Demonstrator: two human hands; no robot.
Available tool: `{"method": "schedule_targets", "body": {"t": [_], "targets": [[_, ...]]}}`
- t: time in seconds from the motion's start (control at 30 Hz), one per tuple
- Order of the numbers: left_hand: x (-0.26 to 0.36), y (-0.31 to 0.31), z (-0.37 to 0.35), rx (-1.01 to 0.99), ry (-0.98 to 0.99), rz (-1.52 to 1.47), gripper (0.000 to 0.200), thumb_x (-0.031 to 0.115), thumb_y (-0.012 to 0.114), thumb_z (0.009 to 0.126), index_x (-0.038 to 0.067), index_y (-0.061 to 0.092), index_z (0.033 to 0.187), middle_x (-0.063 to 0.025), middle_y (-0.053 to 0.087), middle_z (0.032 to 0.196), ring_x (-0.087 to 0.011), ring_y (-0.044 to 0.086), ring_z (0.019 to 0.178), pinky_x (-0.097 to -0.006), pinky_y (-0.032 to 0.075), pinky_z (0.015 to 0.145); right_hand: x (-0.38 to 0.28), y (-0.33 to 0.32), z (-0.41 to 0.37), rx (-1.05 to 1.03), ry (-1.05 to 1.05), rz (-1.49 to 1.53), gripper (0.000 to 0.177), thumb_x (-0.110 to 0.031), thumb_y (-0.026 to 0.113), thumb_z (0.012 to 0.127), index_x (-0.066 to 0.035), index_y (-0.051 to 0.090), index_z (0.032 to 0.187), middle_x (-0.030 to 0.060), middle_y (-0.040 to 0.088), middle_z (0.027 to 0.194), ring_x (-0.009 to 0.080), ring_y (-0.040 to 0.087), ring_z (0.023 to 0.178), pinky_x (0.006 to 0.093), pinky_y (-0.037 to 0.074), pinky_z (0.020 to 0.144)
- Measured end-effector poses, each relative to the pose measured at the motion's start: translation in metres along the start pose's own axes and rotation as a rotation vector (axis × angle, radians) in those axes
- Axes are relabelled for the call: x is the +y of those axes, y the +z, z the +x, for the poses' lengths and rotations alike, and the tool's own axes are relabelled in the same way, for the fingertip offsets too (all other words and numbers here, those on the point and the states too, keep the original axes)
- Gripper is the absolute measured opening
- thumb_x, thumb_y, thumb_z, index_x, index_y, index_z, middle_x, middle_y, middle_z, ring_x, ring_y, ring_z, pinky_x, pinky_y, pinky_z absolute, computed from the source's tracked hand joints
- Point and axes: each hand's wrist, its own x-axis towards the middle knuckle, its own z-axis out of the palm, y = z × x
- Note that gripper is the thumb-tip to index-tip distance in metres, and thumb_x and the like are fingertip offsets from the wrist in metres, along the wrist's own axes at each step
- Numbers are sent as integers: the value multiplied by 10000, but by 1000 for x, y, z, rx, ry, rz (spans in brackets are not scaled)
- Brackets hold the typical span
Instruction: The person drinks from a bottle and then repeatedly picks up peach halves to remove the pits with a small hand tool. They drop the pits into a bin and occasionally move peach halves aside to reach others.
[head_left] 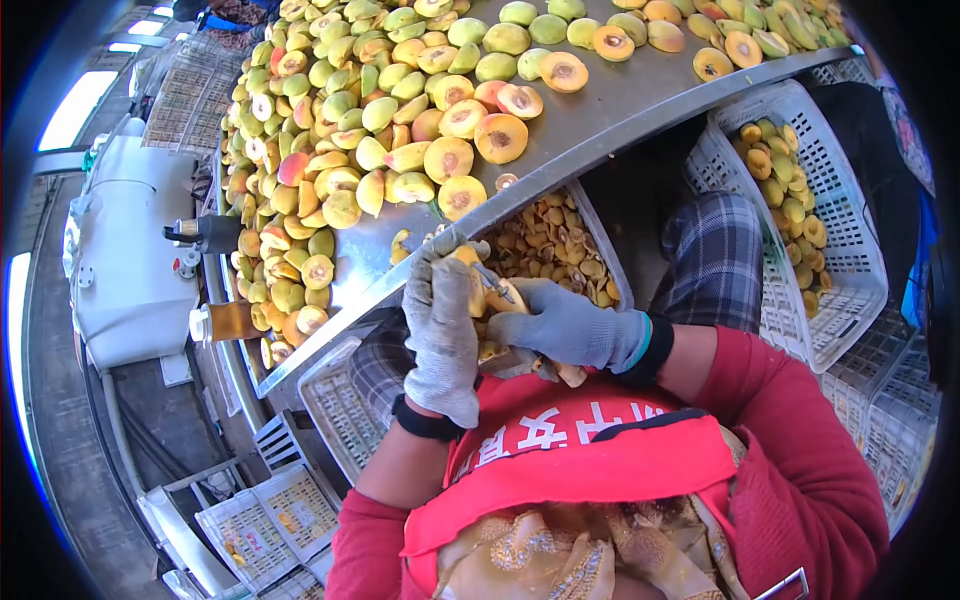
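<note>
My left hand (445, 330), in a pale grey work glove, is closed around a yellow peach half (467, 256), its fingers pointing up toward the table edge. My right hand (570, 325), in a blue-grey glove, is closed on a pitting knife (571, 375) whose pale wooden handle shows below the fist. The metal end of the knife (492, 279) meets the fruit between the two hands. Both hands are over a crate of cut peach pieces (560, 245), below the table rim. My right fingers hide part of the knife.
A metal table (620, 110) carries a large heap of halved peaches (400, 100), many with pits showing. At the right stands a white crate (845, 230) with peach halves in it. Another crate (335, 405) is by my left knee. Stacked crates (270, 525) stand lower left.
</note>
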Motion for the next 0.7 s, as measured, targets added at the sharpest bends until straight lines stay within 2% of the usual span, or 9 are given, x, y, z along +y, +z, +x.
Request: {"method": "schedule_targets", "body": {"t": [0.03,0.13,0.2,0.37,0.47,0.53,0.6,0.67,0.7], "targets": [[10,0,-1,-16,-70,-151,361,356,493,941,62,512,1150,-97,605,1001,-169,579,849,-269,484,717,-2,0,-2,44,-35,-13,187,-179,559,872,-46,534,1000,44,564,654,109,537,502,246,453,455],[3,-38,12,-103,-384,-629,421,448,437,941,94,514,1155,-112,607,1009,-241,610,838,-280,500,656,-8,-5,-6,184,-131,-19,167,-192,565,875,-60,519,966,24,538,613,90,508,478,227,420,428],[5,-47,6,-68,-422,-802,504,473,463,911,126,445,1276,-154,581,1120,-315,615,887,-325,511,655,-3,-17,-1,277,-154,14,144,-193,565,877,-67,498,894,17,535,597,76,496,480,225,397,422],[12,-57,-14,-164,-298,-728,548,405,548,871,169,395,1341,-176,510,1243,-349,593,938,-384,510,734,-4,-16,1,222,-167,1,142,-171,582,867,-60,498,894,8,527,605,70,490,499,219,407,457],[9,-65,-16,-266,-362,-798,559,438,556,863,181,401,1336,-200,511,1226,-348,587,942,-389,509,741,1,-13,1,169,-121,-38,138,-152,593,856,-61,498,895,2,521,617,68,489,501,221,407,457],[6,-62,-17,-192,-436,-886,606,509,521,864,122,415,1318,-227,510,1214,-346,584,936,-385,518,714,-7,-8,-4,139,-52,-88,135,-139,602,848,-65,498,892,0,520,631,68,490,509,221,407,457],[0,-65,-14,-290,-480,-998,611,523,493,876,86,440,1300,-227,493,1242,-355,582,934,-383,531,679,-1,-5,-2,127,-201,-192,141,-157,599,855,-62,502,894,8,523,643,77,515,545,240,426,489],[0,-61,-14,-135,-523,-934,646,576,435,882,54,466,1262,-207,513,1208,-331,585,934,-363,533,659,5,-3,0,146,-338,-392,160,-173,599,857,-53,503,899,19,527,646,94,531,566,266,441,512],[-2,-61,-15,-100,-524,-897,655,583,429,881,49,465,1259,-201,518,1201,-324,588,931,-352,533,652,11,0,5,189,-479,-506,202,-197,606,846,-37,507,917,77,554,652,187,582,580,327,465,556]]}}
